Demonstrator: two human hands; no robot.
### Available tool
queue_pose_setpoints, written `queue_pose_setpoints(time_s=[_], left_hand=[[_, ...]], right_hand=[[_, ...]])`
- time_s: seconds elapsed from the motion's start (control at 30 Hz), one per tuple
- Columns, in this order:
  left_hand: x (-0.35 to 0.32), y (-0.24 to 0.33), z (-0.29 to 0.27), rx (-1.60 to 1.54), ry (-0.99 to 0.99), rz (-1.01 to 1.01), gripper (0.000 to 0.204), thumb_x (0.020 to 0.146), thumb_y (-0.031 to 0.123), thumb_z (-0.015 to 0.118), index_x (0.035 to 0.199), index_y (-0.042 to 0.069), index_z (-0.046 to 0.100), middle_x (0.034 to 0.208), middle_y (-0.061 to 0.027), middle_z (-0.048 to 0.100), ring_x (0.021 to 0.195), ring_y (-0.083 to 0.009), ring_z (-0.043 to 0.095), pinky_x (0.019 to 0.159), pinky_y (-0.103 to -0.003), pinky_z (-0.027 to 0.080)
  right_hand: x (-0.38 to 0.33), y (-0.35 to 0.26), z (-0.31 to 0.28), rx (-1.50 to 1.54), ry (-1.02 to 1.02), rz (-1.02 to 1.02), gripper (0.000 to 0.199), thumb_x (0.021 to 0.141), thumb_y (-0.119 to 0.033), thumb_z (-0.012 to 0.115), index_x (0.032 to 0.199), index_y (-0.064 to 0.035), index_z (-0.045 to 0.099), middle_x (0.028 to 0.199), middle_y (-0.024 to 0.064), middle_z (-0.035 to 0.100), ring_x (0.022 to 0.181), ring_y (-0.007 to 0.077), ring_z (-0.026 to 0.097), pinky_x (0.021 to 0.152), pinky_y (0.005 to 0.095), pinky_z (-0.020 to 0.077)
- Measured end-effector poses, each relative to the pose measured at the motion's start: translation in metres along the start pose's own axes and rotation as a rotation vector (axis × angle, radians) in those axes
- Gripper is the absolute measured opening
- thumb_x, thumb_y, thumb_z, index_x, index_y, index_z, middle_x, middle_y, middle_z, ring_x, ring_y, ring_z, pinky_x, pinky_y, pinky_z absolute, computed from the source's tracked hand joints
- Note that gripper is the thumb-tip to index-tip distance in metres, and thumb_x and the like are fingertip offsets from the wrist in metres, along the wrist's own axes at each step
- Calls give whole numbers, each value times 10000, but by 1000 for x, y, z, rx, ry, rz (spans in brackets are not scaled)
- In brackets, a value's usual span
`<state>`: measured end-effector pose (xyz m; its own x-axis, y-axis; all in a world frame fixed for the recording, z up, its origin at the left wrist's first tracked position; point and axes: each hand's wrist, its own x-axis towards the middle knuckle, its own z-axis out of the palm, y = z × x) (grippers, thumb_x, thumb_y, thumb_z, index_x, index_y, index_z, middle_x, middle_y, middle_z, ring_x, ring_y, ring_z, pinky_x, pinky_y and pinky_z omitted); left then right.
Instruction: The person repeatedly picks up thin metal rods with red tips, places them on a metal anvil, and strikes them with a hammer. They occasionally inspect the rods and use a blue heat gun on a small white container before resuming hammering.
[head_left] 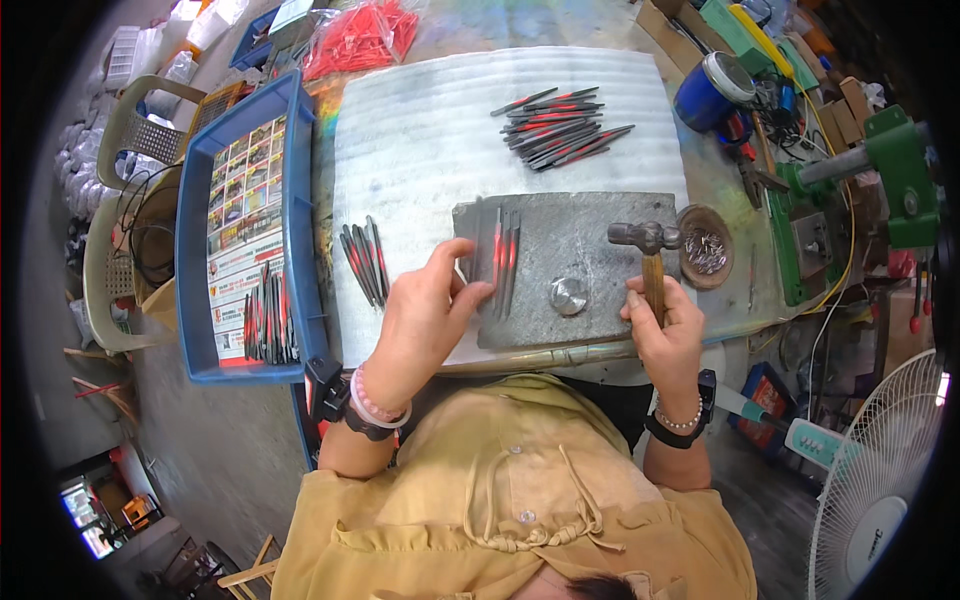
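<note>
On the grey metal slab (590, 255) at the near edge of the bench (420, 150), we see a few thin rods (503, 262), dark with red middles, lying side by side and pointing away from us. Our left hand (425, 315) rests palm down at the slab's left edge, wrist bent slightly inward, fingers together and stretched right so the fingertips (478, 292) touch the nearest rods; the hand pins them flat rather than closing round them. Our right hand (665, 325) sits at the slab's right near corner, curled tight around the wooden handle of a hammer (650, 250), thumb up along the handle. The hammer stands nearly upright, its steel head lying over the slab's right edge. A round shiny metal disc (568, 296) sits on the slab between the two hands, just right of the rods.

Just left of the slab, a small bunch of the same rods (362, 260) lies on the white ribbed sheet (420, 150) covering the bench. A bigger pile of rods (560, 125) lies toward the far edge of the sheet. Right of the hammer head is a small brown bowl (705, 250) of little metal pieces. Along the bench's left edge stands a blue tray (195, 260) lined with printed paper, holding more rods at its near end.
</note>
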<state>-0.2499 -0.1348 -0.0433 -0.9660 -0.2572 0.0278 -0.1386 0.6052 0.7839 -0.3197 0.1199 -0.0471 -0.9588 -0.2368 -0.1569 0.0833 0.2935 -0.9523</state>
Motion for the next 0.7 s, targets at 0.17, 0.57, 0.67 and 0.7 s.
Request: queue_pose_setpoints(time_s=[0.17, 0.57, 0.67, 0.7], left_hand=[[6, 10, 4, 77, -61, 4, 354, 829, 103, 728, 1138, 13, 579, 601, -92, 578, 496, -169, 532, 506, -286, 425], [159, -13, 2, 122, 157, 246, 148, 823, 122, 674, 930, 20, 684, 877, -173, 672, 805, -324, 649, 730, -382, 509], [221, -33, 21, 303, 55, 120, 263, 771, 216, 712, 946, 20, 695, 948, -203, 671, 934, -361, 636, 818, -412, 498], [234, -40, 29, 361, 11, 86, 261, 758, 210, 712, 934, 17, 696, 943, -205, 675, 935, -365, 639, 819, -412, 501]], right_hand=[[8, 4, 0, -14, -10, -60, 151, 901, -73, 614, 1018, 22, 619, 707, 28, 627, 641, 57, 554, 582, 225, 443], [11, 11, -7, -59, -77, -132, 119, 903, -47, 596, 1003, 16, 611, 729, 27, 625, 661, 79, 595, 605, 230, 472], [11, 11, -6, -22, -45, -135, 138, 872, -64, 634, 980, 21, 622, 651, 93, 605, 565, 135, 572, 547, 291, 457], [11, 10, -6, -31, -40, -160, 129, 875, -58, 627, 977, 20, 619, 662, 76, 615, 584, 117, 582, 557, 275, 464]])
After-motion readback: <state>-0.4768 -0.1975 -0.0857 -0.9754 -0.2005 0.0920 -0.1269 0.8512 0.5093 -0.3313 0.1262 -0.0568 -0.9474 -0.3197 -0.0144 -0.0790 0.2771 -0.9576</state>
